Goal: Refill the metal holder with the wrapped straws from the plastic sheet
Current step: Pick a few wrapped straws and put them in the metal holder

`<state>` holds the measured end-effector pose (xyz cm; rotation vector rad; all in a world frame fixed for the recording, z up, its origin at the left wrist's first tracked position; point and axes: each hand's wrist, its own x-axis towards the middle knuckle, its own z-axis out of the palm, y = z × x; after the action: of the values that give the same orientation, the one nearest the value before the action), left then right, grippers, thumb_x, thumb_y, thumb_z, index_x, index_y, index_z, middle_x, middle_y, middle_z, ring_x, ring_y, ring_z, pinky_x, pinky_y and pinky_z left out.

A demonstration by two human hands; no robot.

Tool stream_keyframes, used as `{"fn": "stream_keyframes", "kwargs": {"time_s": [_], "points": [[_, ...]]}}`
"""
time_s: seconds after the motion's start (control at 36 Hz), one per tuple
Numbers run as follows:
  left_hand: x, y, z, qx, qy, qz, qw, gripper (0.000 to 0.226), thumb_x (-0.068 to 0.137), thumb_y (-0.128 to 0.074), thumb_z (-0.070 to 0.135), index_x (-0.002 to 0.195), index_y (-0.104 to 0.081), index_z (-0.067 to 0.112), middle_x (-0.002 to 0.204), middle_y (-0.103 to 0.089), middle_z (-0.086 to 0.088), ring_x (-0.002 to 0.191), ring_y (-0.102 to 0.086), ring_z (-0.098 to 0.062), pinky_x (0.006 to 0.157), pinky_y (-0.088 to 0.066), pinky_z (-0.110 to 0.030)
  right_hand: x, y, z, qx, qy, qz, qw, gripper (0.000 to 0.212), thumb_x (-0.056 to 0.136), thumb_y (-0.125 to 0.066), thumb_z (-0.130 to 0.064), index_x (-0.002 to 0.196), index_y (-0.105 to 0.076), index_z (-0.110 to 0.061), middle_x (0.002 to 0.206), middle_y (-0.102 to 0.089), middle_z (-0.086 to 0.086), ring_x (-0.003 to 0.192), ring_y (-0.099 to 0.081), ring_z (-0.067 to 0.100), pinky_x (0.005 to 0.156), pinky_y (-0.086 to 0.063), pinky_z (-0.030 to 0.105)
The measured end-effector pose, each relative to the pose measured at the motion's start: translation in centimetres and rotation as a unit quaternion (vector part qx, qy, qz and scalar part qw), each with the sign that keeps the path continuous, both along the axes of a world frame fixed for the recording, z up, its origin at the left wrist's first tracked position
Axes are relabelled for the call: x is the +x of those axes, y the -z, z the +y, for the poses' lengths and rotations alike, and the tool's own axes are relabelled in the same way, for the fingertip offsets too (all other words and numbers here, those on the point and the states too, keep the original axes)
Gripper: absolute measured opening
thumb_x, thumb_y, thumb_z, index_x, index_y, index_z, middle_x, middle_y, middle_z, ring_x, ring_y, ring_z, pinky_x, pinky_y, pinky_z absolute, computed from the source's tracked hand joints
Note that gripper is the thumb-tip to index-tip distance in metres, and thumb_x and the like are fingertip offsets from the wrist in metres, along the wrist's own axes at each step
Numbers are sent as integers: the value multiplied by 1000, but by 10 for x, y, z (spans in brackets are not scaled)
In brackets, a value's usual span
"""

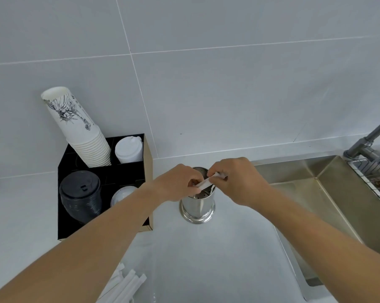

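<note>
A shiny metal holder [198, 205] stands upright on the white counter, its perforated inside partly visible. Directly over its mouth my left hand [177, 183] and my right hand [236, 179] together pinch a white wrapped straw [206, 182], seen end-on and tilted. Several more wrapped straws [127, 285] lie on a thin plastic sheet [154, 281] at the near edge of the counter, partly hidden under my left forearm.
A black organiser box [103, 178] stands left of the holder with a stack of paper cups [75, 125], white lids [129, 149] and black lids [80, 195]. A steel sink [315, 193] with a tap [368, 141] and wire rack [372, 178] lies to the right.
</note>
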<state>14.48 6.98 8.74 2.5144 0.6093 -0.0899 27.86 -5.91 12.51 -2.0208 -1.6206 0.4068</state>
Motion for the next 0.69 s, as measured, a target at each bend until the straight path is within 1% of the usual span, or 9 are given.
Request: {"fn": "stream_keyframes", "kwargs": {"time_s": [0.08,0.14,0.19,0.28,0.36,0.44,0.5,0.56,0.69], "points": [[4,4,0,-6,8,20,1000,34,85,-63,22,59,-45,35,61,-50,12,58,-47,-7,59,-40,-24,-2,9,5,-14,-9,-14,1000,13,84,-61,-14,83,-73,-19,65,-63,-1,54,-46,11,50,-32,15],[10,6,1,-15,13,48,999,22,86,-61,25,66,-54,29,67,-54,8,62,-50,-12,61,-42,-27,-1,18,10,-27,-13,-8,1000,12,84,-61,-13,83,-72,-15,65,-63,3,55,-48,15,51,-37,20],[15,6,-1,-19,15,66,998,29,87,-59,24,60,-49,25,62,-51,5,58,-48,-13,57,-40,-26,-2,25,12,-49,-18,-4,999,9,85,-62,-14,87,-71,-14,70,-66,7,63,-55,21,57,-46,30],[23,6,-1,-18,13,85,996,38,85,-57,16,54,-37,23,52,-41,6,47,-38,-9,48,-32,-22,-1,33,14,-70,-26,7,997,12,87,-63,-15,93,-72,-17,79,-69,7,73,-61,23,66,-51,32],[27,7,2,-15,23,113,993,33,83,-54,10,57,-40,24,55,-44,6,48,-40,-8,45,-30,-20,-2,39,14,-79,-36,20,996,14,88,-61,-15,96,-73,-15,84,-70,8,77,-63,25,69,-53,36],[29,9,4,-18,34,126,991,34,82,-56,10,56,-42,25,55,-46,6,49,-43,-9,47,-33,-22,-1,45,13,-106,-58,21,992,14,88,-60,-13,96,-71,-14,85,-71,8,78,-64,27,70,-53,38],[29,11,5,-17,36,137,990,31,82,-57,13,56,-44,24,55,-46,5,51,-45,-13,49,-35,-24,0,47,11,-123,-71,31,989,9,86,-60,-13,89,-68,-18,83,-69,4,77,-64,25,69,-54,39],[30,14,7,-13,39,159,986,29,81,-57,11,57,-46,23,55,-47,4,51,-44,-15,49,-36,-26,1,48,8,-119,-77,44,989,13,85,-61,-13,85,-65,-25,79,-67,0,74,-63,23,67,-54,38],[30,8,8,-27,43,169,984,29,80,-50,8,57,-47,24,56,-48,6,52,-42,-13,51,-35,-27,1,48,5,-102,-88,43,990,17,88,-59,-16,98,-71,-23,84,-72,4,76,-67,24,69,-54,40]]}}
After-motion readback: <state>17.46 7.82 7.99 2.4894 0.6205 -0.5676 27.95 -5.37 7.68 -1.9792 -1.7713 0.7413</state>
